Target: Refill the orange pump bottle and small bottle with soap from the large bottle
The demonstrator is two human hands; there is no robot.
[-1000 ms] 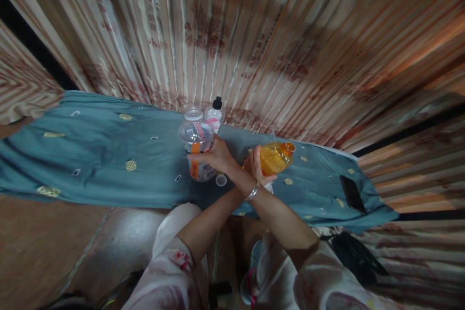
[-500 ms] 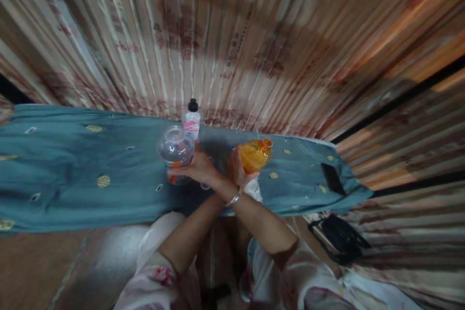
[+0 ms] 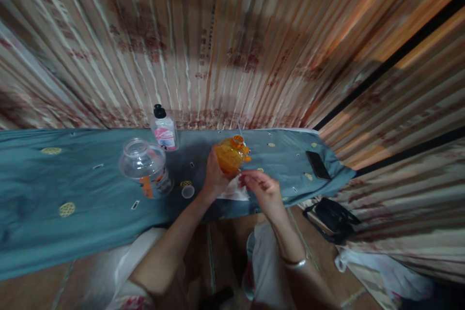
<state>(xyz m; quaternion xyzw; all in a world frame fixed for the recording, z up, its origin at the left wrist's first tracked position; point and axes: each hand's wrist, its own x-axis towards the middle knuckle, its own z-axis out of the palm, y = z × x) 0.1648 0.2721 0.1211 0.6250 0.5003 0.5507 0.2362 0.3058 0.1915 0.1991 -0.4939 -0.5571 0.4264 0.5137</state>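
Observation:
My left hand (image 3: 215, 174) is wrapped round the side of a rounded, see-through orange bottle (image 3: 230, 156) with an uncapped neck, tilted a little. Small orange pieces (image 3: 247, 152) show at its right side. My right hand (image 3: 264, 193) is just right of the bottle's base, fingers bent and drawn together; whatever they may hold is too small to make out. Beneath both hands lies a crumpled white cloth (image 3: 235, 193). To the left stands a large clear plastic bottle (image 3: 141, 167) with an orange label, upright and uncapped. Between them rests a small round clear lid (image 3: 188, 191).
Behind the clear bottle stands a black-capped squeeze bottle (image 3: 165, 133) with a pink and white label. A dark phone (image 3: 317, 164) lies at the table's right end. Pleated curtains (image 3: 203, 48) hang along the far edge. A black bag (image 3: 332, 220) sits below, right.
My right hand has let go of the clear bottle and moved right to the orange bottle's base, so my arms are uncrossed. My left hand still grips the orange bottle. The view has shifted.

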